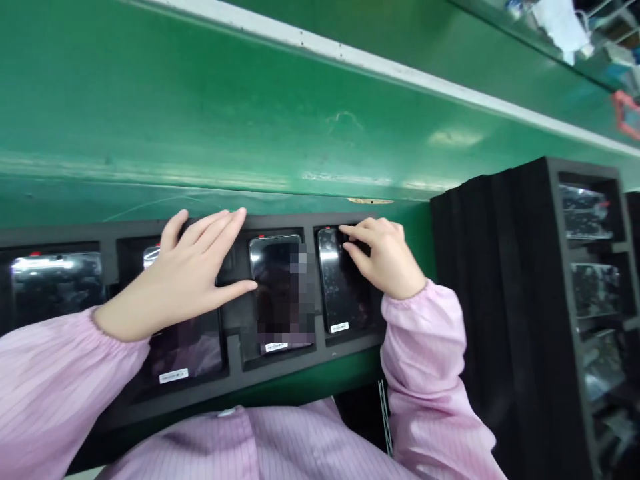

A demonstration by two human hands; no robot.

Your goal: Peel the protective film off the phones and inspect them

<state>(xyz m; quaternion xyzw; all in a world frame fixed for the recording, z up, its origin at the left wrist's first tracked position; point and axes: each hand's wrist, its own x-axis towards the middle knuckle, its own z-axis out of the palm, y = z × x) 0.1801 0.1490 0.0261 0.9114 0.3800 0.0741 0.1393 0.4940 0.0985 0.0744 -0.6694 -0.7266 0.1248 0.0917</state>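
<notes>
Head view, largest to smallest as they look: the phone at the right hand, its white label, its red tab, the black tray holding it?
1. Black tray
2. Phone
3. White label
4. Red tab

1 head-worn camera looks forward and down, close above.

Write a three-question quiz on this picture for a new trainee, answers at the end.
1. True or false: the bare right hand is at the upper part of the rightmost glossy black rectangular screen.
2. Choose one: the bare left hand is (a) balled into a fist, (b) open with fingers extended, (c) out of view.
3. How many such screens show in the long black foam tray?

Key: 1 true; 2 b; 3 four.
</notes>
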